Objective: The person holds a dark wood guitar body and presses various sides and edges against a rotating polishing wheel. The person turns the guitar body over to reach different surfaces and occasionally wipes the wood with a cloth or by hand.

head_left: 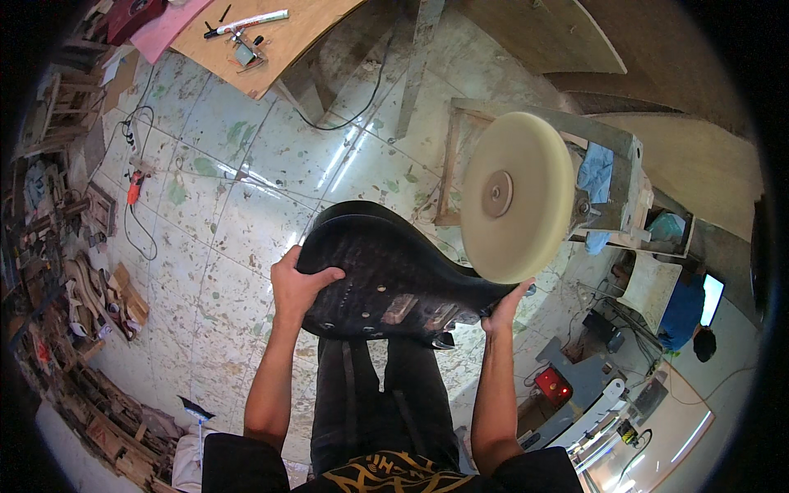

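Black guitar body (362, 275) spanning centre; left hand (301, 284), right hand (505, 309) gripping opposite ends, probably steadying it near cream wheel (526, 193), right of centre.

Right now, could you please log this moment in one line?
left hand: holds black guitar body; right hand: holds its right end; pale wheel: near body, contact unclear

Head-height fisheye view, steeply downward
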Available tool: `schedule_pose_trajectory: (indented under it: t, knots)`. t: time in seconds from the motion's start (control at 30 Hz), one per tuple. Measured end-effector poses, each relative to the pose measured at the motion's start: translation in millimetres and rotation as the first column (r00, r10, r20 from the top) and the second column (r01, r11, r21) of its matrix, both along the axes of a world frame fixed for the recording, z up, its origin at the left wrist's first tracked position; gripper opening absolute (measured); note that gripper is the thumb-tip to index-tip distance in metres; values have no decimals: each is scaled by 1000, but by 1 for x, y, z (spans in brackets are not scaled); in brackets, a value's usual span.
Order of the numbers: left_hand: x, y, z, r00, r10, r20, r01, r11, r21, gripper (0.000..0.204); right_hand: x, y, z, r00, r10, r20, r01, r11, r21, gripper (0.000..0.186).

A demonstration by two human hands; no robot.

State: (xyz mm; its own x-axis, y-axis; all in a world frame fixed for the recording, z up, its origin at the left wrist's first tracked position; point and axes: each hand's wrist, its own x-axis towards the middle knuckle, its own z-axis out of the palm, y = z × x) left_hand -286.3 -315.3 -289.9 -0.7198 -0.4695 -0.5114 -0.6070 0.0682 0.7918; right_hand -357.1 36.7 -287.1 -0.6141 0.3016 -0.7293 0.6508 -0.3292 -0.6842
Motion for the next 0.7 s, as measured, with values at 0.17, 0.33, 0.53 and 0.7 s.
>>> schedule_pose_trajectory:
  t: [0.17,0.33,0.53,0.7]
  knots:
    - [-7,8,2,997,-44,65,43,999,14,52,-3,7,6,1000,0,19,0,1000,-25,94]
    - [-13,26,-3,999,-21,29,21,999,24,53,-5,24,11,998,-30,52,30,1000,10,95]
    - [-16,50,0,993,-109,39,110,993,-41,58,6,54,16,991,-94,94,91,995,37,93]
    - [-13,70,2,984,-163,75,166,986,-33,53,25,82,8,986,-142,92,140,990,29,92]
